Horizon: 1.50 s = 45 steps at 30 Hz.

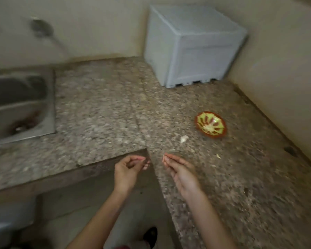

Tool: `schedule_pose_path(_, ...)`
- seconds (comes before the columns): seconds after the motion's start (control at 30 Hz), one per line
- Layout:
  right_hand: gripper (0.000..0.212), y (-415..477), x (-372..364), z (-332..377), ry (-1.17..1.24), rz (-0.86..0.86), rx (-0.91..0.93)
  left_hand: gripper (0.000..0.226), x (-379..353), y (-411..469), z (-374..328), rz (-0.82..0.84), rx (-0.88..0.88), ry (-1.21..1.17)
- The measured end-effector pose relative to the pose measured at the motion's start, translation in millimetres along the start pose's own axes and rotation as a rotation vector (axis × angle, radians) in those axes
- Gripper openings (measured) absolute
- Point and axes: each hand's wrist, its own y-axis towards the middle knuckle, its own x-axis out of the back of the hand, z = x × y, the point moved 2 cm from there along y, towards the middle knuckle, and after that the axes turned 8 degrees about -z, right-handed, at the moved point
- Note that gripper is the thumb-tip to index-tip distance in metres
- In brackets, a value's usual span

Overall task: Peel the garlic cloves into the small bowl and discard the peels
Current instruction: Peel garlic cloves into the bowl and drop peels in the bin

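Two hands over the bench [104, 108] edge now.
Left hand [127, 169] grip curled, fingertips meeting; right hand [180, 169] grip flat, fingers straight.

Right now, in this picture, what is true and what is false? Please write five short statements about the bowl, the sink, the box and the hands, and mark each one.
1. The bowl stands on the counter. True.
2. The sink is to the right of the bowl. False: it is at the far left.
3. A white bit lies on the counter beside the bowl. True.
4. The box stands in the sink. False: it stands on the counter in the back corner.
5. Both hands are in the bowl. False: the left hand and right hand are at the counter's inner corner, apart from it.
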Motion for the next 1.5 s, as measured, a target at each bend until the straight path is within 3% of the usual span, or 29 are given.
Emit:
schedule_pose_path(0.17, 0.017, -36.1, -104.5, -76.3, -0.129, 0.255, -0.158, 0.009, 135.0, -1.1, -13.2, -0.352, 0.035, -0.198)
schedule_pose_path(0.33, 0.017, -107.8, -195.3, -203.9, -0.336, 0.461, -0.305, 0.010, 304.7, -39.6, -2.7, -0.693, 0.046, -0.318)
schedule_pose_path(0.63, 0.016, -186.4, -279.7, -469.1, -0.739, 0.627, -0.395, 0.014, 561.5, -89.4, 114.0, -1.133, 0.200, -0.214)
schedule_pose_path(0.9, 0.013, -126.9, -285.1, -678.6, -1.042, 0.625, -0.238, 0.020, 659.5, -47.4, 285.1, -1.236, 0.369, -0.163)
schedule_pose_path(1.03, 0.043, -74.3, -265.7, -780.3, -1.222, 0.701, -0.051, 0.018, 680.6, -18.3, 375.9, -1.237, 0.432, -0.109)
schedule_pose_path(1.13, 0.038, -42.6, -253.3, -838.3, -1.318, 0.771, 0.048, 0.014, 692.6, -0.9, 430.5, -1.245, 0.485, -0.087)
schedule_pose_path(1.27, 0.021, -12.2, -241.8, -891.9, -1.392, 0.848, 0.032, 0.008, 705.5, 16.4, 479.1, -1.248, 0.518, -0.096)
schedule_pose_path(1.4, 0.033, 1.7, -238.9, -912.9, -1.431, 0.860, 0.008, 0.013, 710.7, 30.8, 502.6, -1.250, 0.485, -0.108)
schedule_pose_path(1.5, 0.032, -3.6, -242.7, -909.2, -1.321, 0.733, -0.088, 0.019, 708.9, 37.2, 504.1, -1.195, 0.407, 0.047)
